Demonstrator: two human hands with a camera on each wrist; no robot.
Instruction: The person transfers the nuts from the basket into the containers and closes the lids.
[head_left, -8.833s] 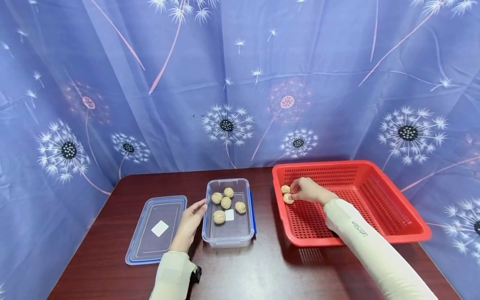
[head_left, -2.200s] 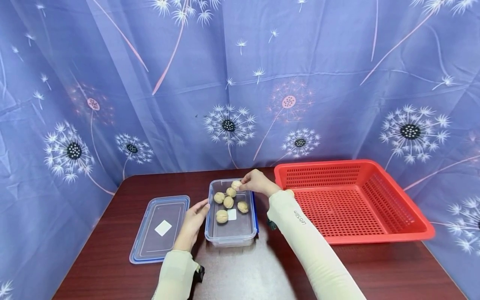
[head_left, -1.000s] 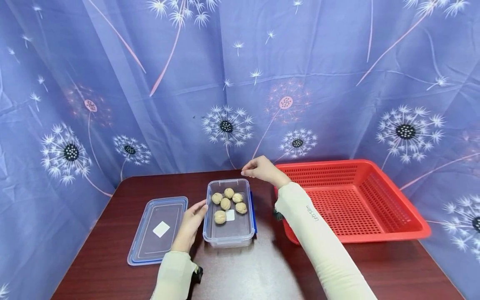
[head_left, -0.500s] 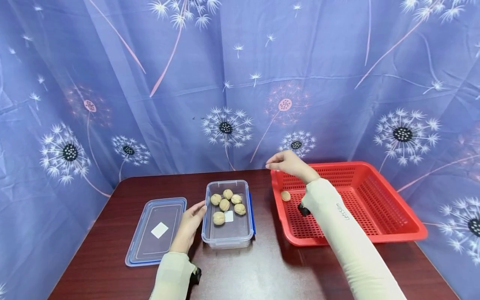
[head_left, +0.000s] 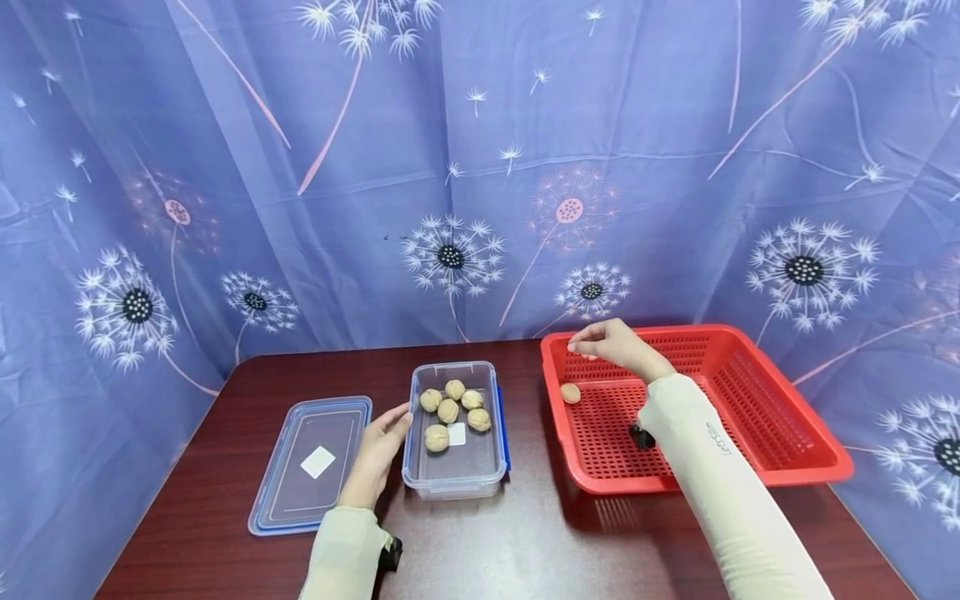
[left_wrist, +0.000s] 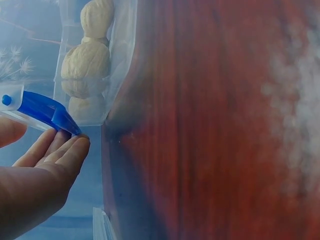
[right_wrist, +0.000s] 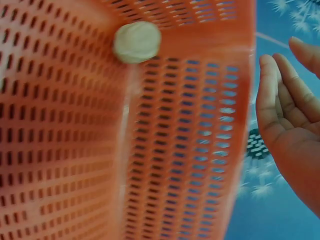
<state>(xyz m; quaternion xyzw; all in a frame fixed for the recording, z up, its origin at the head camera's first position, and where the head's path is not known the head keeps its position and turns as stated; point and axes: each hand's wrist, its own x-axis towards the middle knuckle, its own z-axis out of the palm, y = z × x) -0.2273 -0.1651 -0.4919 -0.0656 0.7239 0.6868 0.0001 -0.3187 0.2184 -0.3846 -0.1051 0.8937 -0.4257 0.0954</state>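
My left hand (head_left: 381, 442) is at the left side of a clear plastic food container (head_left: 465, 483), with its fingertips touching a blue latch (left_wrist: 47, 107) in the left wrist view. Inside the container lie several walnuts (head_left: 447, 411), grouped toward the back and left. Over the back left part of a red plastic basket (head_left: 615, 485) is my right hand (head_left: 615, 344), its fingers loosely bent and nothing between them. One walnut (head_left: 570, 392) sits below it by the basket's left wall; the right wrist view also shows this walnut (right_wrist: 137, 42) in a corner.
The container's clear lid (head_left: 288, 500), with a blue edge and white label, lies left of my left hand. Everything stands on a dark red wooden table (head_left: 510, 550). A blue dandelion-print curtain (head_left: 360, 283) hangs behind it.
My right hand took a walnut from the basket, put it at the container's back right, let go and returned over the basket. My left hand stayed at the container.
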